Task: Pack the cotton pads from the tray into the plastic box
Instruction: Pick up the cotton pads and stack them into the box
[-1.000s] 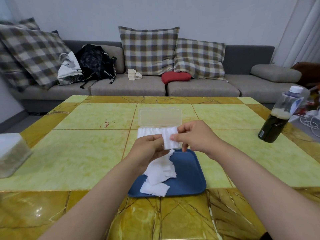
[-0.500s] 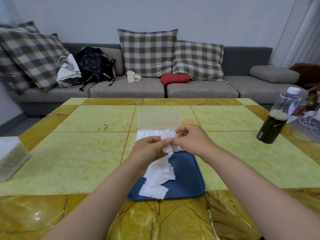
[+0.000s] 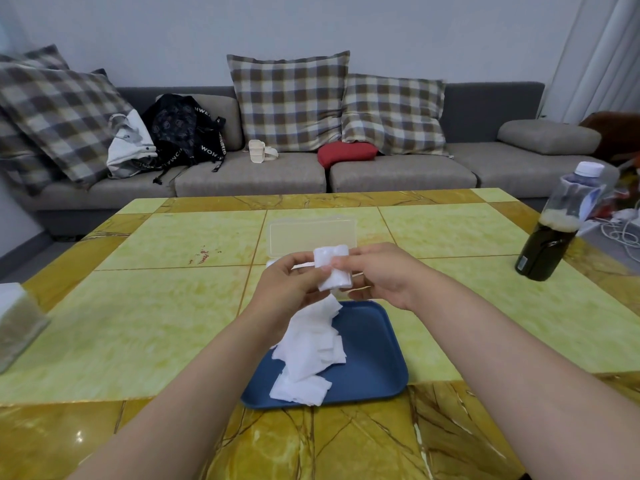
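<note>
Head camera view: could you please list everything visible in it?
cotton pads: a small stack, white, held between both hands above the tray
loose pads: a pile, white, on the tray's left half
tray: one, blue, near table edge
plastic box: one, clear, lid open, behind the hands
bottle: one, dark contents, white cap, table's right edge
container: one, whitish, table's left edge
table: one, yellow-green tiles
sofa: one, grey, behind table
plaid cushions: several, brown-white, on sofa
red cushion: one, on sofa
bags: one black, one white, sofa's left
left hand: grips the stack
right hand: pinches the stack
</note>
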### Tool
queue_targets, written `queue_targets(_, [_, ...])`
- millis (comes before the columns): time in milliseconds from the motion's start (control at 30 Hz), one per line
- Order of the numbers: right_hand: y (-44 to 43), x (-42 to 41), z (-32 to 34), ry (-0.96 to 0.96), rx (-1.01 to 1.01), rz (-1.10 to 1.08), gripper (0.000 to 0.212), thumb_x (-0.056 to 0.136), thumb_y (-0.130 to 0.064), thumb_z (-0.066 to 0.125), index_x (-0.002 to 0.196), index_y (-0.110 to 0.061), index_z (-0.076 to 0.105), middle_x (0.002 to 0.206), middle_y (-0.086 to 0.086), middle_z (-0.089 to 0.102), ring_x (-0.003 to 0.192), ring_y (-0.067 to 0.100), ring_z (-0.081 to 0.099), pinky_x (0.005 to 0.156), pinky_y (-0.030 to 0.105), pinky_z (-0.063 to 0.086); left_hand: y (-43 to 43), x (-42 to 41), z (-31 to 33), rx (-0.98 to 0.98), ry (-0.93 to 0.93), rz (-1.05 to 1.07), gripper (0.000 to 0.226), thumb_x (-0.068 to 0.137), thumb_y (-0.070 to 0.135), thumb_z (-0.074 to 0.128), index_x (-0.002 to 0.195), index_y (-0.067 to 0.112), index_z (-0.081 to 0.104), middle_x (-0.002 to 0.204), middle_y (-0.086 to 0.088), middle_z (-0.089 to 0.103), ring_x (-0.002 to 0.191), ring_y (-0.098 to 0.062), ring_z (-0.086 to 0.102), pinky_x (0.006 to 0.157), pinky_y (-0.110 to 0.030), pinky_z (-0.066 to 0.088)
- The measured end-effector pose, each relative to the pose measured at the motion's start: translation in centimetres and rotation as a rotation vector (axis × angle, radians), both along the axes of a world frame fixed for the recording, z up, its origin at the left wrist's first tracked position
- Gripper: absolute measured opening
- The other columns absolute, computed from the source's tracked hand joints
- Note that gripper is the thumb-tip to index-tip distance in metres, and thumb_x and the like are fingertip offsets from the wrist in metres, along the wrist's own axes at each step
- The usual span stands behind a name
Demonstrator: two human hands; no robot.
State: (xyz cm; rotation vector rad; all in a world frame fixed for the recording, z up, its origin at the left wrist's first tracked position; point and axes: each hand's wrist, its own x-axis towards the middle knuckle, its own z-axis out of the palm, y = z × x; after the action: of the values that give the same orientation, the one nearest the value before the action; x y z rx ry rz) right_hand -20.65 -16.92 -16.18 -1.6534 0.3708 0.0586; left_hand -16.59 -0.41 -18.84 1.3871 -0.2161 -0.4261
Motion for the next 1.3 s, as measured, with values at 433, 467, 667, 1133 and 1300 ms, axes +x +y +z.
queue_targets(433, [-3.8, 5.9, -1.0, -0.001, 0.022, -0.298, 0.024, 0.1, -0.021, 0.058, 0.117, -0.003, 0.058, 0.091, 0.014, 0.068, 0.07, 0.027, 0.073, 0.054, 0.032, 0.053, -5.8, 7.6, -1.3, 0.9, -0.806, -0.111, 0.027, 0.1, 0.029, 0.054, 0.115, 0.021, 0.075, 0.118, 0.001, 0.068, 0.114, -0.019, 0.056, 0.085, -0.027, 0.041])
queue_targets(467, [-3.8, 6.4, -1.5, 0.021, -0.012, -0.301, 0.024, 0.1, -0.02, 0.057, 0.117, -0.003, 0.057, 0.09, 0.014, 0.068, 0.068, 0.027, 0.072, 0.052, 0.03, 0.05, -6.2, 8.0, -2.0, 0.932, -0.804, -0.125, 0.028, 0.098, 0.032, 0.055, 0.113, 0.022, 0.076, 0.112, -0.001, 0.067, 0.114, -0.022, 0.053, 0.084, -0.029, 0.042])
queue_targets(667, [-4.1, 7.7, -3.3, 0.052, -0.621, -0.17, 0.024, 0.087, -0.019, 0.065, 0.067, -0.011, 0.054, 0.063, 0.007, 0.059, 0.06, 0.027, 0.063, 0.054, 0.027, 0.038, -5.8, 9.0, -3.1, 1.058, -0.744, -0.083, 0.021, 0.08, 0.031, 0.064, 0.091, 0.028, 0.081, 0.098, 0.006, 0.073, 0.111, -0.022, 0.048, 0.088, -0.036, 0.052])
queue_targets(1133, [0.7, 9.9, -1.1, 0.348, -1.515, 0.039, 0.016, 0.086, -0.016, 0.063, 0.077, -0.018, 0.049, 0.073, -0.002, 0.05, 0.06, 0.015, 0.047, 0.05, 0.025, 0.034, -4.5, 9.5, -3.4, 1.036, -0.798, -0.148, 0.031, 0.082, 0.043, 0.067, 0.111, 0.032, 0.072, 0.107, 0.001, 0.063, 0.108, -0.019, 0.041, 0.082, -0.03, 0.038])
queue_targets(1300, [0.4, 10.6, -0.9, 0.413, -1.13, 0.139, 0.023, 0.083, -0.022, 0.066, 0.064, -0.012, 0.06, 0.055, -0.002, 0.058, 0.05, 0.015, 0.049, 0.05, 0.023, 0.037, -3.6, 9.2, -3.7, 0.917, -0.798, -0.195, 0.035, 0.088, 0.046, 0.06, 0.119, 0.03, 0.065, 0.109, 0.002, 0.062, 0.109, -0.021, 0.043, 0.087, -0.03, 0.038])
